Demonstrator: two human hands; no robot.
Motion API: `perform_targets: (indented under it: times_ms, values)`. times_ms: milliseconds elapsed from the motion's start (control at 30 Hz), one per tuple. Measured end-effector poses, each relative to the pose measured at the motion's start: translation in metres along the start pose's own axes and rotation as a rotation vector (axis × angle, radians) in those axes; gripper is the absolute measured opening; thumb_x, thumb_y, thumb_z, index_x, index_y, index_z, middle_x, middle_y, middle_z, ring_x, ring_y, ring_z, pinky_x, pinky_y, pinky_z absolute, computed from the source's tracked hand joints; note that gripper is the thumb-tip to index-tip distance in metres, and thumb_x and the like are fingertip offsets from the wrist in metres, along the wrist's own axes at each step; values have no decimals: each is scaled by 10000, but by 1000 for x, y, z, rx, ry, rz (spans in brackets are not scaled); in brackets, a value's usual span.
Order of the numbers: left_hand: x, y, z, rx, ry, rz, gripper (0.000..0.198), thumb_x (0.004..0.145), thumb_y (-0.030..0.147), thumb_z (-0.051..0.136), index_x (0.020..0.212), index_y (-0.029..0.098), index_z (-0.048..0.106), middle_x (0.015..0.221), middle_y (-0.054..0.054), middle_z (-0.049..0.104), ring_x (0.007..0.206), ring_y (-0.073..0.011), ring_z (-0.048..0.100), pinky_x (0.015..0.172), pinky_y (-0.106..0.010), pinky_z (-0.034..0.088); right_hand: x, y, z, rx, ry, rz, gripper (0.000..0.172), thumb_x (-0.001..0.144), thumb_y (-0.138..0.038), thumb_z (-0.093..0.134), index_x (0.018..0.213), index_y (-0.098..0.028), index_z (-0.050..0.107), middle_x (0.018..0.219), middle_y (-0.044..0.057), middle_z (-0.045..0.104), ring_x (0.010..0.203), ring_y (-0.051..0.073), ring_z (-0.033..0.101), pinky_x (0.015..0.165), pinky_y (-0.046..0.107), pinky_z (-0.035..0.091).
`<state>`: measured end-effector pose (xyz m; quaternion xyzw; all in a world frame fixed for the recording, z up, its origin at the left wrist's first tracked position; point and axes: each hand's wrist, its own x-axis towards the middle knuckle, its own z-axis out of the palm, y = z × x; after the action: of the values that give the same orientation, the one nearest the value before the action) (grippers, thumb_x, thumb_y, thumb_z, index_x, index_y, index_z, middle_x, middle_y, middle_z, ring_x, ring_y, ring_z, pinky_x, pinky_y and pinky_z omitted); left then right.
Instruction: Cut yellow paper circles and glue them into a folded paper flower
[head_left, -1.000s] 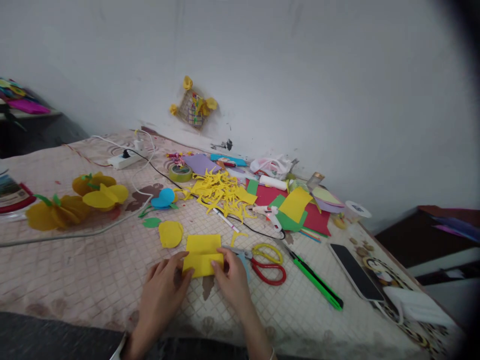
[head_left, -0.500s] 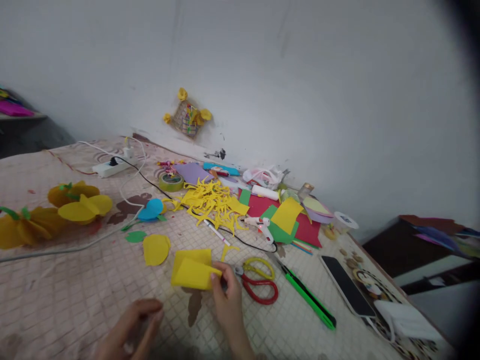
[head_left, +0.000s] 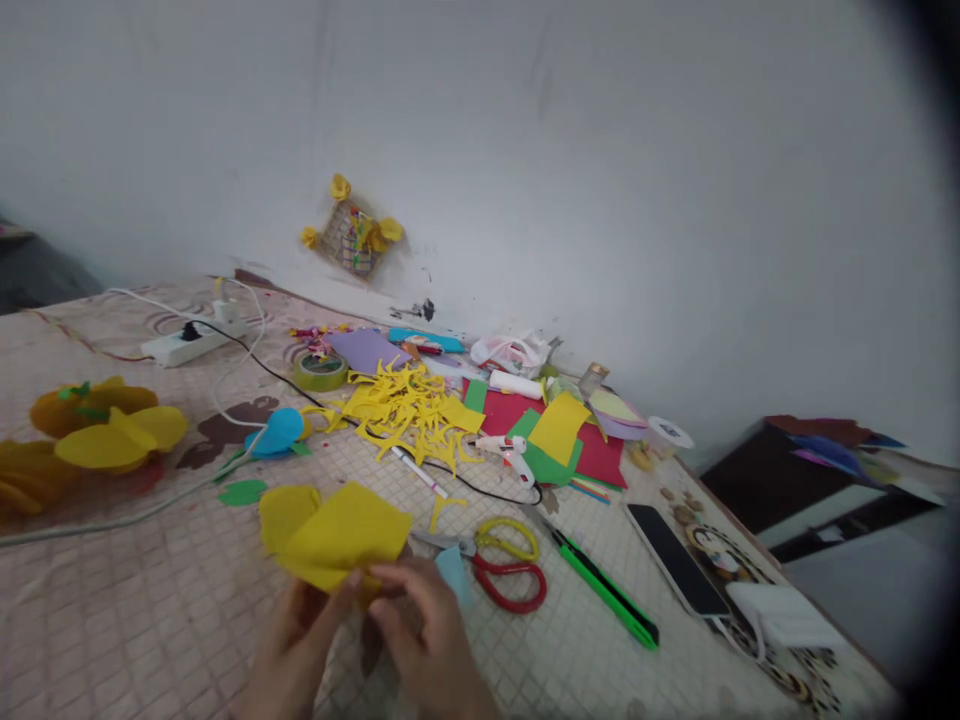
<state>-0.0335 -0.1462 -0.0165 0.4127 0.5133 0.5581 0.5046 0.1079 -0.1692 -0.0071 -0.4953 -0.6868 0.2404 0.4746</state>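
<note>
Both my hands hold a folded yellow paper sheet (head_left: 346, 537) lifted a little off the table near its front edge. My left hand (head_left: 300, 645) pinches the sheet's lower edge from the left. My right hand (head_left: 424, 640) grips the same edge from the right, fingers curled. A yellow paper circle (head_left: 279, 510) lies just behind the sheet, partly hidden by it. Scissors (head_left: 499, 562) with red and yellow handles lie on the table right of my right hand.
A green utility knife (head_left: 604, 592), a phone (head_left: 671, 570), a glue gun (head_left: 508, 452), a pen (head_left: 418, 472), yellow paper scraps (head_left: 401, 405), coloured sheets (head_left: 559, 435), a tape roll (head_left: 320, 371), a power strip (head_left: 184, 345) and yellow paper flowers (head_left: 112, 430) crowd the tablecloth (head_left: 112, 600).
The yellow sheet has come up off the table. My left hand, which had dropped away, has returned to it, and both hands now grip its lower edge. The view has shifted right.
</note>
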Motion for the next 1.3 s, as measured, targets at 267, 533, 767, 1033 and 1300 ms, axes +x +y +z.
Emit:
perform_targets:
  times_ms: [267,533,767,1033,1300]
  values:
    - [116,41,51,-60,-52,84,394,878,335,610,1225,167,529,1151,-88,634,931,-200,654,776,-389,565,167,58,-103,-674,-39,212,246,929,-308,572,1129,-168,607,1174,82,625,1040,226,611,903,452,495]
    - [145,19,59,176,58,368,678,778,380,688,1345,134,411,1411,-190,442,1325,-358,394,1071,-580,338,221,94,-100,-867,-256,337,288,926,-306,584,1187,-185,578,1209,86,596,1012,219,620,840,410,534]
    - [138,18,59,242,-4,475,488,775,465,621,1166,177,570,1346,-160,544,1327,-316,418,1122,-538,276,244,62,-124,-758,-294,248,276,933,-313,570,1173,-178,582,1190,80,606,992,215,625,833,414,536]
    - [119,24,68,121,-337,345,419,876,416,580,1214,170,555,1268,-113,602,1140,-252,587,956,-466,483,185,12,-99,-336,-414,29,76,820,-161,631,772,-184,685,748,-40,696,734,141,648,681,242,498]
    - [85,24,74,107,-563,223,299,914,396,542,1053,139,609,997,-47,651,846,-177,640,746,-367,542,131,12,-91,-216,-62,61,342,772,-313,697,1078,-172,641,1021,76,695,892,187,640,758,310,494]
